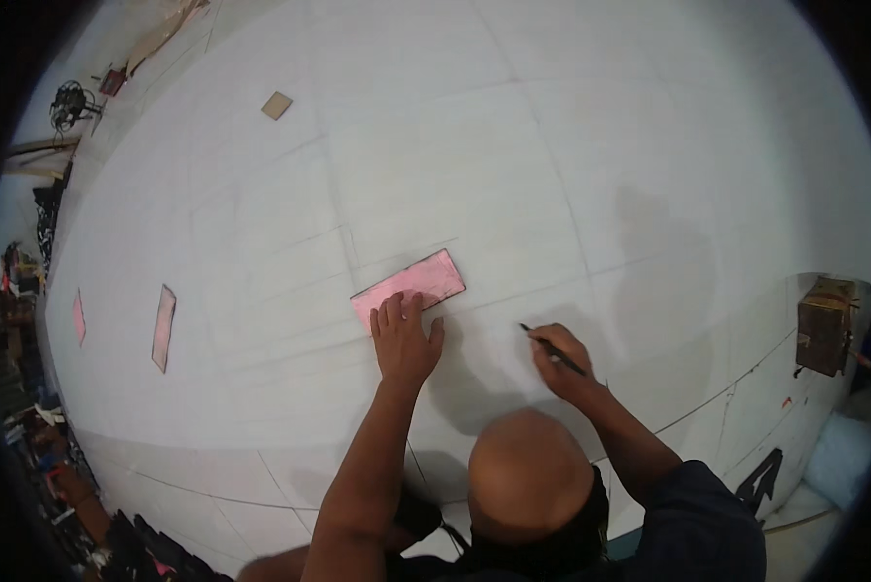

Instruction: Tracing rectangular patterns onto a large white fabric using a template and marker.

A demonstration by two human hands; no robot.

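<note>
White sheet (513, 175) underlies both hands: left (405, 339) flat, open on pink block (409, 288); right (563, 362) pinching pencil (552, 348).

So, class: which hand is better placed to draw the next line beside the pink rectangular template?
Probably the right hand: it holds the pencil with its tip on the white sheet, while the left hand presses down the pink template.

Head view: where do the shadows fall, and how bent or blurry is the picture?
Head view: soft shadows lie on the white board right of the left hand and beyond the right hand holding the pencil; fisheye bends the ruled lines near the rim; the pink block is fairly sharp, the edge clutter dim.
</note>
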